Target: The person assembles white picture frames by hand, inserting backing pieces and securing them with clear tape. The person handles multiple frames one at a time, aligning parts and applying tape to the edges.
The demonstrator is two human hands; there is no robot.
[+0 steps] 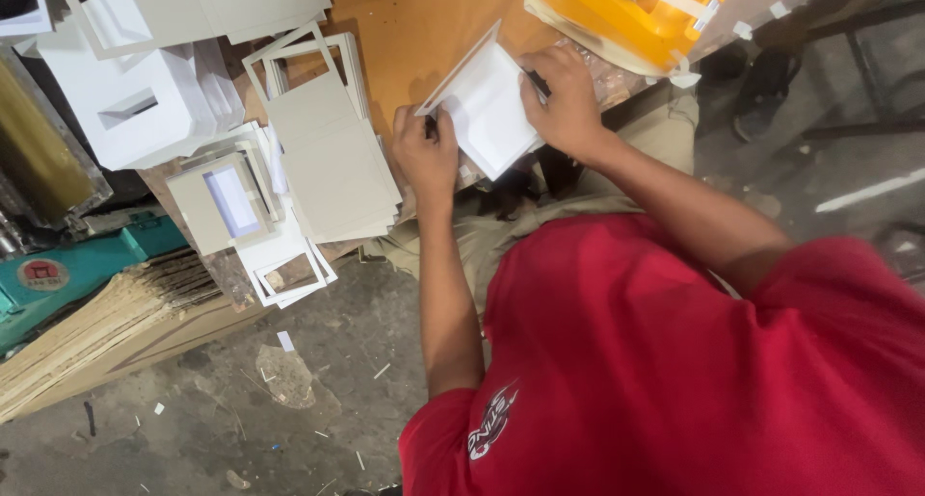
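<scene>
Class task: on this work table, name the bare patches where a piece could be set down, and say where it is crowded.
Free: the brown tabletop between the flat grey card stack and the white square piece held by the left hand and right hand. Crowded: the left side with white boxes; the yellow tape dispenser fills the far right corner.

A crowded tabletop [424, 34] leaves little room to move. Bare brown board lies open only in a strip at the far middle, between the stack of grey cards [332, 164] on the left and the yellow tape dispenser [626, 14] at the far right. The left hand [424, 154] and right hand [568, 101] close off the near edge, gripping a white square frame [487, 106] between them. Further left, white boxes [130, 96] and loose white frames [289, 265] block the way, some overhanging the edge. Below, the concrete floor [289, 400] lies open, apart from stacked boards [106, 327] at the left.
</scene>
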